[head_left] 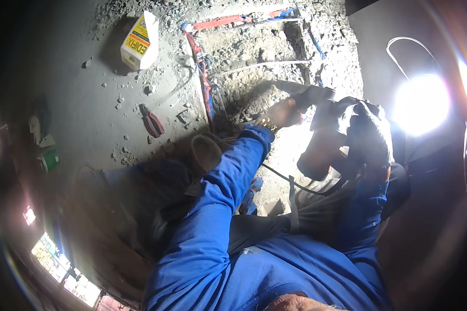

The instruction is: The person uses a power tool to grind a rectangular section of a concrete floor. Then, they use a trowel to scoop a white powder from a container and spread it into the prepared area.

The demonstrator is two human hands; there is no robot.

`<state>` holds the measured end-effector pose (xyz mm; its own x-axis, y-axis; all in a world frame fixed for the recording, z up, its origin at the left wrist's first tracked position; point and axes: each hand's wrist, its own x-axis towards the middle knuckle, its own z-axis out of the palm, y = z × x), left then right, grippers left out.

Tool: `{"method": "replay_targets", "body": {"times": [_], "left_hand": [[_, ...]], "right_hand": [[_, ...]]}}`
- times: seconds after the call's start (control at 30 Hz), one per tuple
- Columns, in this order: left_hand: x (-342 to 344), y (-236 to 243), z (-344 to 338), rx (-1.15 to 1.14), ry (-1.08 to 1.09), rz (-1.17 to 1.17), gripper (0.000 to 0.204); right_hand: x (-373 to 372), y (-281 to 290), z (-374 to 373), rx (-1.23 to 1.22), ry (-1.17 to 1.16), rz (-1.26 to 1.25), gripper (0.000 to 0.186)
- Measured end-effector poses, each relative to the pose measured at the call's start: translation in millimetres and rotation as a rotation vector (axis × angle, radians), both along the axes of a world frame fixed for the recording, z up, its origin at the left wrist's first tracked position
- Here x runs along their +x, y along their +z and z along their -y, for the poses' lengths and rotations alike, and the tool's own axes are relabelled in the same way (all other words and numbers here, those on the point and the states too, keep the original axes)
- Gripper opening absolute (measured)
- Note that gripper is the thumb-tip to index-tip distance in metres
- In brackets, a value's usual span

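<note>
Left hand (283,113), bare, with a gold band at the wrist, in a closed grip on the forward handle of a dark power tool (316,101); right hand (366,132), in a dark glove, wrapped around the rear body of the same tool. The tool lies between the two hands, its long axis running from the gloved hand at right toward its working end (283,85) at upper left, which points into a channel (254,72) cut in the concrete floor (88,114); whether the end touches the rubble cannot be told. The left hand is the nearer to the channel. Red and blue conduits (205,83) run along the channel, just beside the working end. A black cable (285,179) trails from the tool back over the person's lap. Farther left on the floor, well apart from the hands: red-handled pliers (151,122), a white and yellow bag (140,41), and a green roll (50,159). A bright work lamp (420,103) glares at right, washing out detail near the gloved hand.
</note>
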<state>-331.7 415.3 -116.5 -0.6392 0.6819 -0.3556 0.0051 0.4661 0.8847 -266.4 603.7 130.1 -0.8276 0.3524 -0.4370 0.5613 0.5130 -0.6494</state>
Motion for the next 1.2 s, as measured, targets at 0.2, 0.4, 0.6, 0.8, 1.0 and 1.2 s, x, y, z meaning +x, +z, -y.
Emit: {"method": "replay_targets", "body": {"times": [0.2,0.4,0.6,0.8,1.0,1.2], "left_hand": [[25.3,46.0,18.1,0.068,0.309,0.143,0.049],[35.5,-46.5,41.3,-0.161,-0.116,-0.291,0.035],[24.1,34.3,27.5,-0.052,-0.081,-0.809,0.034],[34.4,72.7,52.0,-0.495,-0.049,-0.332,0.027],[67.7,52.0,41.7,0.007,0.265,-0.563,0.022],[61.7,140.1,23.4,-0.197,-0.008,-0.168,0.039]], "right_hand": [[20.7,-54.1,-7.1,-0.122,-0.086,-0.157,0.026],[44.8,-61.9,38.2,-0.368,-0.426,-0.136,0.025],[60.0,-66.5,34.4,-0.175,-0.219,-0.249,0.025],[69.7,-6.4,23.4,0.487,0.455,-0.491,0.016],[96.3,18.5,41.1,-0.051,-0.112,-0.518,0.015],[89.1,35.1,37.9,0.107,0.017,-0.482,0.014]]}}
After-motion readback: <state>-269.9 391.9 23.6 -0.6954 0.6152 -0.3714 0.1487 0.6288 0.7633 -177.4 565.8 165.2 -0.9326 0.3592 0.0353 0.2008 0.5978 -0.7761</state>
